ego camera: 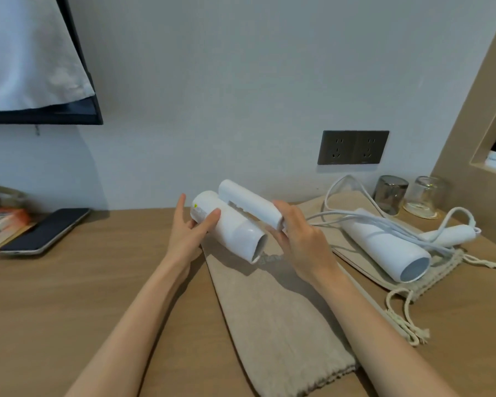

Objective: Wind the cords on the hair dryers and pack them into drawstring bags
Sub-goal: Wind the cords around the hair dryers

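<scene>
Near bag: At 6 o'clock a beige drawstring bag (281, 325) lies flat on the table (98, 282) under our arms, likely laid out to take the dryer.
Hands: Set apart, one at each end. Our left hand (188, 233) curls round the barrel's back, and our right hand (301, 239) wraps the tip of the folded handle.
Hair dryer: The white hair dryer (232, 224) is held above the bag at centre, folded to pack small.
Cord: The cord (327, 216) trails loose toward 3 o'clock and is not yet wound.
Second dryer: At 3 o'clock the second dryer (384, 247) rests on its own bag (312, 206), awaiting its turn, we judge.
Far: A wall socket (352, 147) at 1 o'clock and a phone (45, 232) at 9.
</scene>
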A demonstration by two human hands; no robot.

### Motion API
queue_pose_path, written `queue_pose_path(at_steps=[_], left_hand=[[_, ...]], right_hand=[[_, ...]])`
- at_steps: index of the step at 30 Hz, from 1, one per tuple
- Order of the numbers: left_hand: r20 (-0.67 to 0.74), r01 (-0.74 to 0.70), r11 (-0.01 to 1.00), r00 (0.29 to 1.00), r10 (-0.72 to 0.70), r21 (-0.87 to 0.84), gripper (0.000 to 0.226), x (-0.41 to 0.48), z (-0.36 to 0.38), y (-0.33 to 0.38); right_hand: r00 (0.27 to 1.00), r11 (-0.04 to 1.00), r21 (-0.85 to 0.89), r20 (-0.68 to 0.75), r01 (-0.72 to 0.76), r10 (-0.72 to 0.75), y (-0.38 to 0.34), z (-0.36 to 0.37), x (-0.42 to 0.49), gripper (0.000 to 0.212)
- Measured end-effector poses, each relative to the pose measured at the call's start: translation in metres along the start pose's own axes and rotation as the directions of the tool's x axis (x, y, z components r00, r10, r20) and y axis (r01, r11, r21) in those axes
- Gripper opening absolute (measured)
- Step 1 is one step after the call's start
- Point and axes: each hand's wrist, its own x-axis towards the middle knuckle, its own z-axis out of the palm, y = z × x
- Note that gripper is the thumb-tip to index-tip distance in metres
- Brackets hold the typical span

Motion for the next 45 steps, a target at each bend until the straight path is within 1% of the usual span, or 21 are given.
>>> queue_pose_path(at_steps=[3,7,9,11,13,15,17,19,20,21,23,25,27,29,30,31,34,38,40,43,45], left_hand=[[0.063,-0.014,1.0,0.998,0.014,-0.003,0.092,0.001,-0.003,0.004],[0.131,0.034,0.996,0.991,-0.023,-0.084,0.07,0.001,0.002,0.007],[0.17,0.036,0.995,0.985,-0.02,-0.089,0.075,-0.001,0.005,0.009],[0.179,0.058,0.991,0.983,-0.037,-0.117,0.087,-0.004,0.007,0.01],[0.176,0.081,0.981,0.983,-0.05,-0.177,0.094,-0.005,0.007,0.01],[0.159,0.096,0.956,0.986,-0.053,-0.278,0.097,-0.008,0.01,0.011],[0.114,0.079,0.915,0.993,-0.037,-0.395,0.097,-0.009,0.015,0.012],[0.073,0.056,0.872,0.997,-0.024,-0.486,0.096,-0.011,0.019,0.012],[0.057,0.049,0.859,0.998,-0.022,-0.51,0.093,-0.012,0.021,0.011],[0.043,0.044,0.849,0.999,-0.025,-0.526,0.09,-0.013,0.023,0.01],[0.001,0.032,0.833,0.999,-0.037,-0.552,0.081,-0.015,0.027,0.008],[-0.053,0.016,0.828,0.997,-0.056,-0.561,0.064,-0.019,0.031,0.01],[-0.121,-0.013,0.852,0.991,-0.059,-0.523,0.047,-0.021,0.032,0.016],[-0.158,-0.039,0.882,0.987,-0.041,-0.47,0.046,-0.02,0.027,0.019],[-0.157,-0.033,0.888,0.987,-0.044,-0.458,0.05,-0.02,0.023,0.022],[-0.136,-0.013,0.886,0.989,-0.056,-0.463,0.057,-0.021,0.02,0.026],[-0.049,0.035,0.881,0.997,-0.066,-0.473,0.078,-0.024,0.011,0.035],[0.064,0.027,0.916,0.998,-0.002,-0.401,0.077,-0.031,0.008,0.042],[0.156,0.03,0.933,0.987,0.028,-0.358,0.085,-0.034,0.009,0.046],[0.266,0.052,0.957,0.964,0.027,-0.285,0.094,-0.041,0.016,0.045],[0.315,0.069,0.966,0.949,0.013,-0.249,0.097,-0.045,0.023,0.043]], right_hand=[[0.987,0.99,0.143,-0.156,-0.013,0.035,0.006,-0.007,0.002,0.041],[0.966,0.928,0.36,-0.193,-0.094,0.172,0.01,-0.017,-0.001,0.045],[0.958,0.898,0.424,-0.195,-0.112,0.212,0.007,-0.019,-0.002,0.046],[0.952,0.892,0.439,-0.212,-0.11,0.222,0.001,-0.022,0.0,0.046],[0.948,0.891,0.442,-0.227,-0.104,0.224,-0.003,-0.024,0.002,0.045],[0.946,0.868,0.476,-0.192,-0.142,0.26,-0.01,-0.028,0.007,0.037],[0.945,0.8,0.556,-0.075,-0.227,0.319,-0.017,-0.036,0.014,0.02],[0.925,0.638,0.688,0.139,-0.346,0.353,-0.019,-0.046,0.019,0.021],[0.902,0.547,0.725,0.262,-0.419,0.344,-0.017,-0.052,0.021,0.02],[0.874,0.49,0.726,0.363,-0.482,0.323,-0.015,-0.058,0.023,0.02],[0.83,0.464,0.69,0.493,-0.555,0.261,-0.009,-0.068,0.024,0.025],[0.778,0.443,0.651,0.592,-0.616,0.212,-0.006,-0.073,0.023,0.031],[0.696,0.4,0.602,0.702,-0.691,0.147,-0.002,-0.078,0.019,0.036],[0.607,0.312,0.564,0.793,-0.765,0.054,0.004,-0.084,0.013,0.041],[0.568,0.26,0.548,0.823,-0.795,0.002,0.008,-0.088,0.01,0.039],[0.534,0.24,0.529,0.844,-0.814,-0.048,0.012,-0.091,0.007,0.036],[0.427,0.329,0.445,0.895,-0.833,-0.128,0.018,-0.099,0.002,0.03],[0.296,0.388,0.329,0.944,-0.861,-0.144,0.023,-0.107,0.003,0.027],[0.246,0.425,0.26,0.965,-0.867,-0.088,0.026,-0.112,0.007,0.022],[0.183,0.547,0.136,0.983,-0.826,0.033,0.026,-0.119,0.015,0.019],[0.151,0.614,0.074,0.986,-0.786,0.075,0.021,-0.121,0.02,0.022]])
